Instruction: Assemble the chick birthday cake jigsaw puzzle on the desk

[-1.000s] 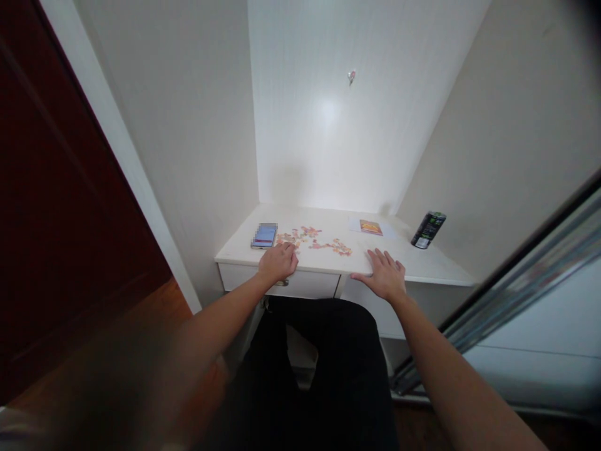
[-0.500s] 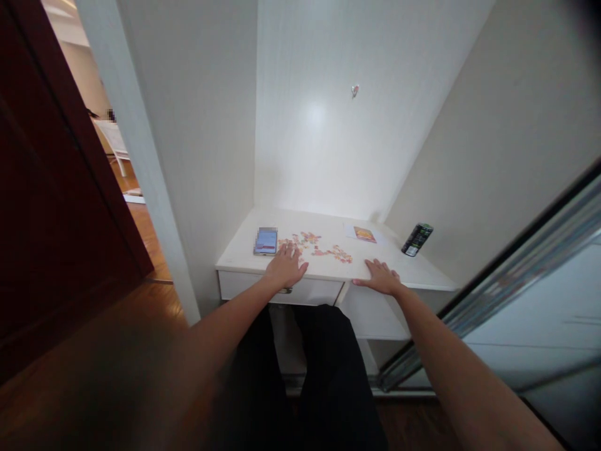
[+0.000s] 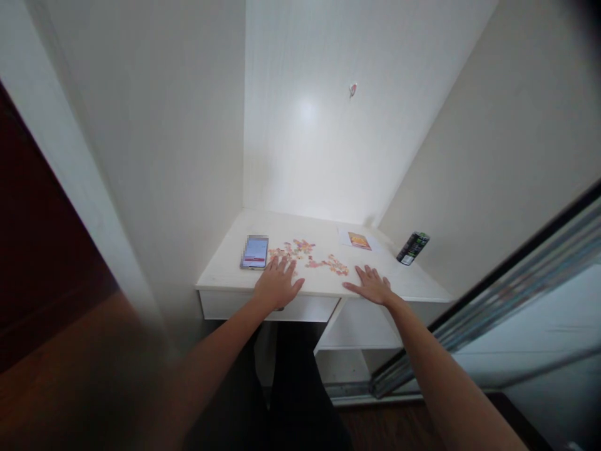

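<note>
Small red, orange and yellow pieces lie flat on the white table in two loose clusters, too small and crowded to count. The larger cluster is at one o'clock from the left hand, whose fingertips reach its near edge; whether they touch a piece I cannot tell. The smaller one is near ten o'clock from the right hand, with bare tabletop between.

Two hands rest palm down at the table's near edge, well apart from each other. Each has its thumb and fingers apart and clamps nothing.

One phone, its screen lit, lies at eleven o'clock from the left hand, just beside the larger cluster. One orange and yellow card lies roughly at twelve o'clock from the right hand, on one white sheet. One dark can with a green top is between one and two o'clock from that hand, near the side wall.

One drawer is under the tabletop. One small hook is on the back wall, towards twelve o'clock.
</note>
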Demonstrator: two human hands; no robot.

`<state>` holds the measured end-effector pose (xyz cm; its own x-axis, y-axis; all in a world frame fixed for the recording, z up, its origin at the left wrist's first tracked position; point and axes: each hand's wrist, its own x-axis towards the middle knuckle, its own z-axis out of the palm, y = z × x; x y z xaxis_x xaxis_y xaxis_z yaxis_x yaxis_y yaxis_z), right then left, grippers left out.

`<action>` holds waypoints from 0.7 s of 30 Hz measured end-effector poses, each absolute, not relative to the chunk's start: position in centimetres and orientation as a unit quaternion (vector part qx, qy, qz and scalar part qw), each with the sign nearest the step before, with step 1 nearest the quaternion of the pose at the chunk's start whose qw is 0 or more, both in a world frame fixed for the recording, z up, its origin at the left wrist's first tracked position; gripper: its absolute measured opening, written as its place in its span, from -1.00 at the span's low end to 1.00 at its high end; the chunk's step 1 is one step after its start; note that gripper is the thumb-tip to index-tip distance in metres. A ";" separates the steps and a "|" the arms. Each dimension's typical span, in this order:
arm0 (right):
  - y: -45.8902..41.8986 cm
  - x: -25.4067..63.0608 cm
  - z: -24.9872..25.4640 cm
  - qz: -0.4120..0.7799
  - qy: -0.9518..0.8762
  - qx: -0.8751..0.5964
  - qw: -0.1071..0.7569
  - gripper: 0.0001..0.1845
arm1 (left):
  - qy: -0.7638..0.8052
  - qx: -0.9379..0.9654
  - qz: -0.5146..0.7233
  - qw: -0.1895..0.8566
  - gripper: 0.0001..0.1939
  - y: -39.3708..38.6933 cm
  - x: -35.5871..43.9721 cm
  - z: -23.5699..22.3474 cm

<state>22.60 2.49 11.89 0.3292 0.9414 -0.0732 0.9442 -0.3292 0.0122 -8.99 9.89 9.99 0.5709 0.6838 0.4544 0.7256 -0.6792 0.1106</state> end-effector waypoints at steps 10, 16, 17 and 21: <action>4.8 23.3 10.7 0.000 0.634 0.773 -0.017 0.08 | -0.386 -0.903 -0.187 0.032 -0.37 9.0 -9.3 10.8; 4.8 23.5 10.5 -0.017 0.618 0.780 -0.098 0.01 | -0.365 -0.920 -0.142 0.013 -0.33 8.8 -9.8 11.5; 4.8 23.6 10.5 -0.020 0.617 0.778 -0.116 0.00 | -0.364 -0.921 -0.137 0.011 -0.30 8.7 -9.9 11.6; 4.7 24.4 10.4 -0.018 0.614 0.764 -0.196 -0.08 | -0.375 -0.917 -0.134 0.011 -0.20 8.2 -9.9 12.0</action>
